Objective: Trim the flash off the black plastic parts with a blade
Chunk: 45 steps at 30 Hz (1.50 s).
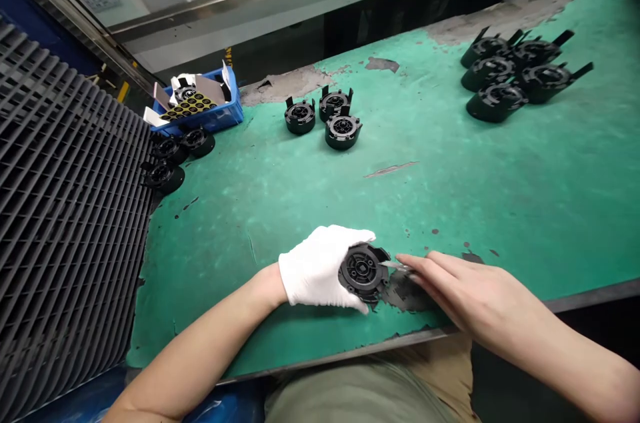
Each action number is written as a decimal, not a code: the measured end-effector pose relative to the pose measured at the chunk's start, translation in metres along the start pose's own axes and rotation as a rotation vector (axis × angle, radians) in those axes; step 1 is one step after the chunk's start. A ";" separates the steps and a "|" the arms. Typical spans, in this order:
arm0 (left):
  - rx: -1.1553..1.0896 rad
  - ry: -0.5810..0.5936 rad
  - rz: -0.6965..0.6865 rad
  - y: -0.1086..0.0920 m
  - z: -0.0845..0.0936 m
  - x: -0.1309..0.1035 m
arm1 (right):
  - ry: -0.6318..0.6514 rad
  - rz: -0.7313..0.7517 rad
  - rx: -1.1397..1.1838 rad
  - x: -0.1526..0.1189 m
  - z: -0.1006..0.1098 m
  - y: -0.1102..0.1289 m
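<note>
My left hand (323, 270), in a white glove, is wrapped round the left side of a round black part (364, 267) near the table's front edge. The part's ribbed face with its central hub is turned up. From the right, my bare right hand (445, 280) grips a small thin blade-like tool (393, 264), its pale tip at the part's right rim. The fingers of my right hand are pressed together, and most of the tool's handle is hidden beneath them.
Three black parts (343, 130) stand mid-table, several (497, 102) at the right rear, and others (167, 176) at the left. A blue bin (233, 110) holds labels and scraps. Stacked grey grid trays (60, 210) line the left side. The green table mat (280, 190) has worn patches.
</note>
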State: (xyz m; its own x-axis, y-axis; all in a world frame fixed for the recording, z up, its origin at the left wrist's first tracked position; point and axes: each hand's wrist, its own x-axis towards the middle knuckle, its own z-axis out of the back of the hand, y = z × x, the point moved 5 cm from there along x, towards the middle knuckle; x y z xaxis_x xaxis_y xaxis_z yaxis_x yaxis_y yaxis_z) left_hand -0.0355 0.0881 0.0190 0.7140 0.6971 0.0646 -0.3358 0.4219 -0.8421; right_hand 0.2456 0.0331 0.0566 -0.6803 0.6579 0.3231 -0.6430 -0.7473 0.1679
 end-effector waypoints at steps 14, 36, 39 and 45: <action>0.005 0.074 -0.104 0.010 0.003 0.003 | 0.194 0.306 0.027 0.027 0.007 -0.024; 0.004 0.065 -0.118 0.005 0.004 0.002 | 0.133 0.169 0.052 0.015 0.011 -0.010; 0.004 0.065 -0.121 0.004 0.005 0.002 | 0.158 0.186 -0.006 0.013 0.011 -0.006; 0.049 0.061 -0.132 0.005 0.003 0.001 | 0.136 0.207 -0.109 0.007 0.012 0.016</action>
State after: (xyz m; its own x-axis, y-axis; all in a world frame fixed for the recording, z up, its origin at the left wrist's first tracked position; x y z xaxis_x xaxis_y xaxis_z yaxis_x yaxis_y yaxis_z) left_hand -0.0382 0.0927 0.0165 0.7894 0.5979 0.1390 -0.2649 0.5361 -0.8015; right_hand 0.2346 0.0247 0.0723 -0.8374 0.5043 0.2107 -0.5145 -0.8574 0.0073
